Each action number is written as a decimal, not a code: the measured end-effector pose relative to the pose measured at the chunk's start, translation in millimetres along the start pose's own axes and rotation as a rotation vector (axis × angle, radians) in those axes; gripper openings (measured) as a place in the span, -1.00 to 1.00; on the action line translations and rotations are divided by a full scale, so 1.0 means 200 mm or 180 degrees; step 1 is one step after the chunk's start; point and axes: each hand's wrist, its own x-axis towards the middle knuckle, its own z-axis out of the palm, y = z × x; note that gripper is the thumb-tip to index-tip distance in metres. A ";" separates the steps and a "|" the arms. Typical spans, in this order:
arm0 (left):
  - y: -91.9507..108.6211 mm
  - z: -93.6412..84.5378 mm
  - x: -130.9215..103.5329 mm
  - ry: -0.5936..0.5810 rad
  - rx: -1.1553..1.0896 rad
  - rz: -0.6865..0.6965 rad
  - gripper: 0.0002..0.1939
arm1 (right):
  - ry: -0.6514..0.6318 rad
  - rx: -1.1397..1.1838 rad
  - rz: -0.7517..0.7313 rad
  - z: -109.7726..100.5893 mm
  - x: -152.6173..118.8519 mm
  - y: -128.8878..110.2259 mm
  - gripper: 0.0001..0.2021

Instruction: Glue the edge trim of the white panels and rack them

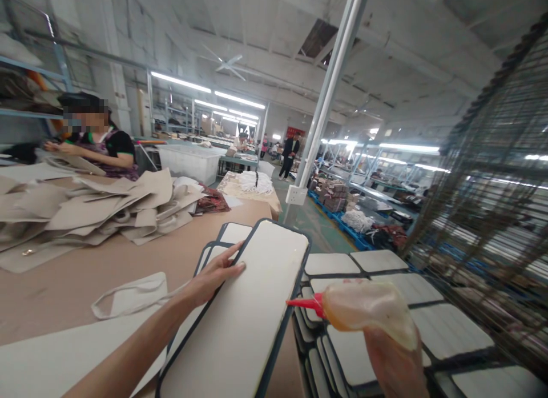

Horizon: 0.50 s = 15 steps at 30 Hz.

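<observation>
My left hand [217, 274] grips the left edge of a long cream panel [250, 304] with rounded corners and a dark border, thumb on its face. The panel is tilted up, its lower end running out of view. In my right hand [394, 355] is a translucent squeeze bottle [363, 308] with yellowish liquid inside. Its red nozzle [305, 302] points left, with the tip at the panel's right edge; whether it touches I cannot tell. Similar dark-edged panels [234, 233] lie beneath the held one.
Stacked dark-edged panels [451, 329] spread out on the right, beside a wire mesh [483, 135]. Beige pieces [94, 209] are heaped on the brown table [188, 261]. A white strap [103, 304] lies nearby. At the left a co-worker [103, 141] handles a beige piece. A metal post [325, 101] stands ahead.
</observation>
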 end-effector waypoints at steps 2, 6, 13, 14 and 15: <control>0.00 0.00 0.00 -0.0013 -0.0023 -0.0019 0.07 | -0.0030 0.0011 0.0013 0.01 -0.03 0.00 -0.46; 0.01 0.00 0.00 0.0004 -0.0057 -0.0054 0.07 | 0.0274 -0.0060 0.0279 0.04 -0.08 -0.01 -0.42; 0.00 -0.02 0.03 0.0138 -0.0008 -0.0067 -0.05 | 0.0208 -0.0074 0.0652 0.07 -0.13 -0.03 -0.40; 0.00 -0.02 0.03 0.0159 0.0001 -0.0058 -0.06 | 0.0268 -0.0111 0.0708 0.07 -0.13 -0.03 -0.38; 0.00 -0.03 0.04 0.0174 0.0012 -0.0060 -0.07 | 0.0334 -0.0166 0.0754 0.08 -0.14 -0.03 -0.35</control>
